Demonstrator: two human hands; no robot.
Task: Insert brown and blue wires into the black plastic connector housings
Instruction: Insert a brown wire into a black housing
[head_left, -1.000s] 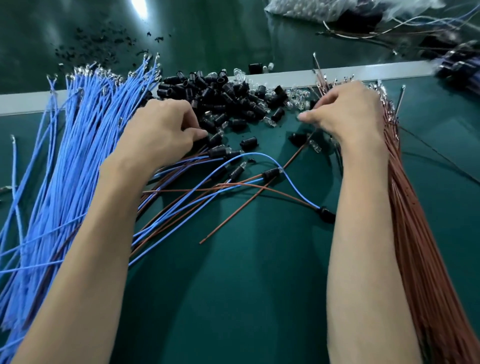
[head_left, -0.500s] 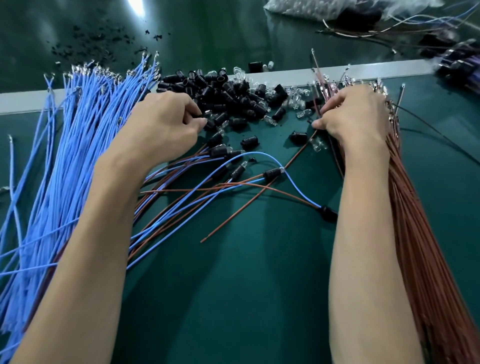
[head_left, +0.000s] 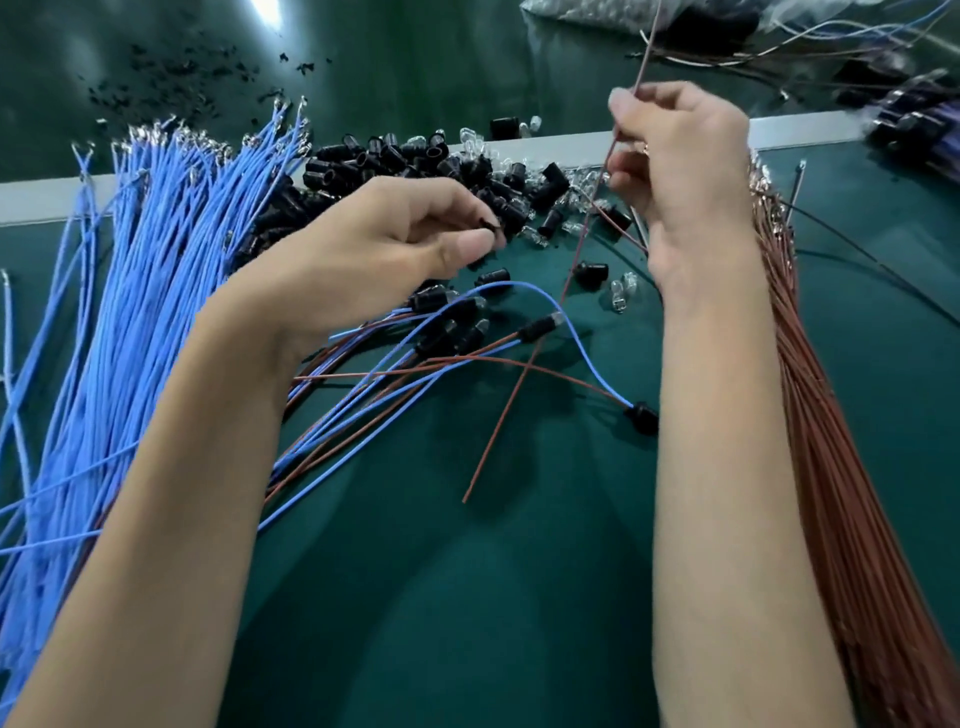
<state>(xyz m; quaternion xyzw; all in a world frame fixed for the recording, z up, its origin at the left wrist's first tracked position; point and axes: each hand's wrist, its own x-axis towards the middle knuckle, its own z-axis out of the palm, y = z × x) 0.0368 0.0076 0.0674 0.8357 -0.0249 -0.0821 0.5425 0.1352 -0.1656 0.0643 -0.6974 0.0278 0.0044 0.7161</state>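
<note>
Dark green matting (head_left: 467, 623), smooth with a dull sheen, covers the bench, and a pale flat strip (head_left: 47, 197) runs across its far side. On the left lies a thick fan of blue wires (head_left: 130, 312), their far ends tipped with small bright metal terminals. Along the right edge a dense sheaf of brown wires (head_left: 831, 467) runs from near to far. Between them, at the far middle, sits a heap of black connector housings (head_left: 415, 156), short glossy plastic cylinders, with little clear glass-like bulbs (head_left: 621, 296) scattered among them. The left hand (head_left: 374, 244) hovers just near of the heap, thumb and forefinger pinched narrow on one black housing (head_left: 491, 226), the other fingers curled under. The right hand (head_left: 685, 171) is raised, fingers closed around a single brown wire (head_left: 488, 452) that slants down so its near end touches the mat. Beneath the hands lie loose blue-and-brown pairs ending in a fitted housing (head_left: 641, 415).
</note>
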